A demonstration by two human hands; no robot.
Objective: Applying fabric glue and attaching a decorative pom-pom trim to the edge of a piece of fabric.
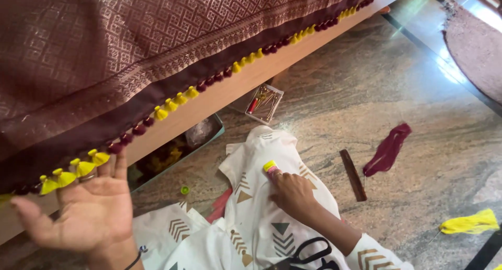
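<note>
1. Left hand (86, 210) spread open under the yellow tassels (73, 170) on the sari edge (172, 94) — a jerk could snag one.
2. Right hand (293, 194) pinches a yellow thread spool (270, 168) on the white cloth (256, 217) — could roll off.
3. Black scissors (308, 254) sit near that wrist; might poke.

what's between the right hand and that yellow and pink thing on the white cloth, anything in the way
Nothing visible. The right hand already has its fingers at the small yellow and pink piece, which lies on the white patterned cloth. The left hand is apart, open under the yellow tassels on the maroon fabric's edge.
</note>
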